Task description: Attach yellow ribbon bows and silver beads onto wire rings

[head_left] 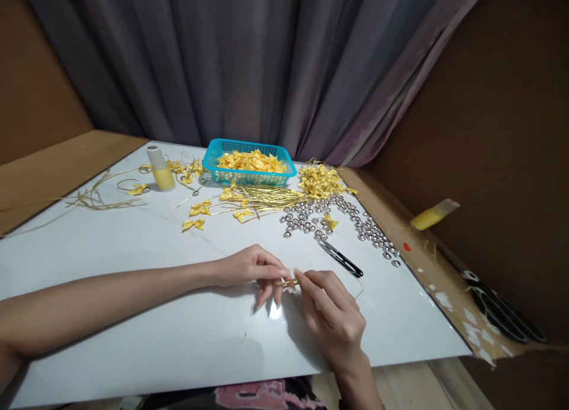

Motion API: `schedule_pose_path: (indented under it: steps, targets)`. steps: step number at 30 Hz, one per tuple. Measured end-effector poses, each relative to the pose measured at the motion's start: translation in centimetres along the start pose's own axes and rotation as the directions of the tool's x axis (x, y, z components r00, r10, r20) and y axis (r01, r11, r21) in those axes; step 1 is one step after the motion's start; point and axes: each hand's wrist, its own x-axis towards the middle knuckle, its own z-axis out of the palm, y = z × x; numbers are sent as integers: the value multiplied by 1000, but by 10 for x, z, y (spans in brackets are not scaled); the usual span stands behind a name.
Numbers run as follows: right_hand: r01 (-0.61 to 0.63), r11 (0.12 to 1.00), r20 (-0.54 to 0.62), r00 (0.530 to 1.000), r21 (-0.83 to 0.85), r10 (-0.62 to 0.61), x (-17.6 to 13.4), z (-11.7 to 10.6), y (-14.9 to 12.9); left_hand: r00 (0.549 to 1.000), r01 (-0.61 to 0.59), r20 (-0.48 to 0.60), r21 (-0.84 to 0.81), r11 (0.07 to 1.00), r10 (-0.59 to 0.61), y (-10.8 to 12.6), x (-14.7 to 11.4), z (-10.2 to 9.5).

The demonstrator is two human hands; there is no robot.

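Above the front middle of the white table, my left hand (260, 271) and my right hand (333, 306) meet at the fingertips. Between them runs a gold cord (288, 283), pinched by both hands; the fingers hide part of it. A thin strand trails out to the right behind my right hand. Black thread snips (341, 259) lie just beyond that hand. Farther back are several loose silver bells or beads (306, 217), a bundle of gold cords (267, 198) and yellow ribbon bows (200, 207).
A blue basket (212, 168) of yellow bows stands at the back, beside a bow pile (322, 180). A glue bottle (160, 168) stands back left. Another yellow bottle (434, 214) and black scissors (502, 309) lie on cardboard at right. A grey curtain (213, 60) hangs behind.
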Motion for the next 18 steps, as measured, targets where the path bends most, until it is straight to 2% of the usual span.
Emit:
schedule_pose_path:
  steps: [7, 18]
  targets:
    - [8, 1000, 4, 1000, 10, -8, 1, 1, -1, 1000, 30, 4, -58, 998, -30, 0, 1, -2]
    - [15, 1000, 20, 1000, 8, -15, 0, 0, 0, 1000, 14, -15, -49, 999, -15, -3, 3, -2]
